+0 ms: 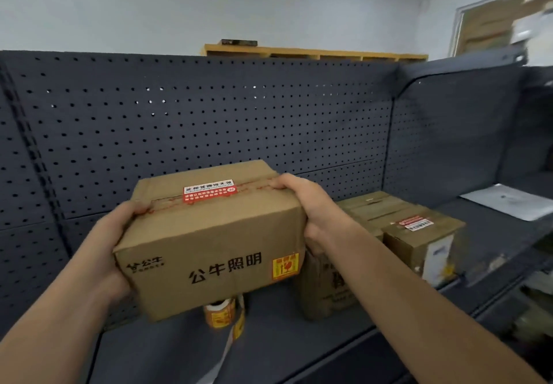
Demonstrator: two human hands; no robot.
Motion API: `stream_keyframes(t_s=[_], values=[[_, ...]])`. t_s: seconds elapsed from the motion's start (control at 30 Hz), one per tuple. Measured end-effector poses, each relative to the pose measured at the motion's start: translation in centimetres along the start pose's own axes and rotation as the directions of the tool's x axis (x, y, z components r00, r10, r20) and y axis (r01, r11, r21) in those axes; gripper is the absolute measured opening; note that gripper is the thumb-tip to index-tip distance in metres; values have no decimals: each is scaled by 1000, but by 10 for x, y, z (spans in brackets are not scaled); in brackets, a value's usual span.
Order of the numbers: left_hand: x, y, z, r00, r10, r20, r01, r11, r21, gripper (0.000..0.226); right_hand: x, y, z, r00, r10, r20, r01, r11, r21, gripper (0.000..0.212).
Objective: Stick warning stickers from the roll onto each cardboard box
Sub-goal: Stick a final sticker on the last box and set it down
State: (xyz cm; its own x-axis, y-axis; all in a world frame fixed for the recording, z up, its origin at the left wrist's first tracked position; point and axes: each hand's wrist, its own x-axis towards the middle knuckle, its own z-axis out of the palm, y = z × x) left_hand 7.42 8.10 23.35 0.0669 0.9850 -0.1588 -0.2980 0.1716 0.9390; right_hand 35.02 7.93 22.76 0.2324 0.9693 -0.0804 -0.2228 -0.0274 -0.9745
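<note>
I hold a brown cardboard box (pixel 209 243) in the air above the dark shelf. My left hand (pixel 110 240) grips its left end and my right hand (pixel 308 204) grips its right end. An orange warning sticker (pixel 285 266) sits on the box's front face at the lower right, and a red and white seal label lies on its top. Under the box the sticker roll (pixel 220 313) stands on the shelf, with a strip of backing paper trailing toward me.
More cardboard boxes (pixel 419 234) stand on the shelf (pixel 299 344) to the right, one partly behind my right forearm. A dark pegboard (pixel 209 114) backs the shelf. A white sheet (pixel 508 201) lies at the far right.
</note>
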Motion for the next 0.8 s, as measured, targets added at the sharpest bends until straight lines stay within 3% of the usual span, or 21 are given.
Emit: stream_keyframes(t_s=[0.1, 0.43, 0.8], values=[[8, -3, 38, 999, 0, 51, 0, 1000, 11, 21, 5, -19, -34, 1000, -19, -8, 19, 1000, -3, 21], [39, -26, 158, 986, -27, 162, 21, 999, 41, 21, 42, -61, -147, 998, 31, -46, -32, 999, -11, 37], [72, -52, 233, 988, -65, 138, 55, 996, 74, 27, 95, -61, -221, 991, 118, -66, -116, 993, 36, 44]])
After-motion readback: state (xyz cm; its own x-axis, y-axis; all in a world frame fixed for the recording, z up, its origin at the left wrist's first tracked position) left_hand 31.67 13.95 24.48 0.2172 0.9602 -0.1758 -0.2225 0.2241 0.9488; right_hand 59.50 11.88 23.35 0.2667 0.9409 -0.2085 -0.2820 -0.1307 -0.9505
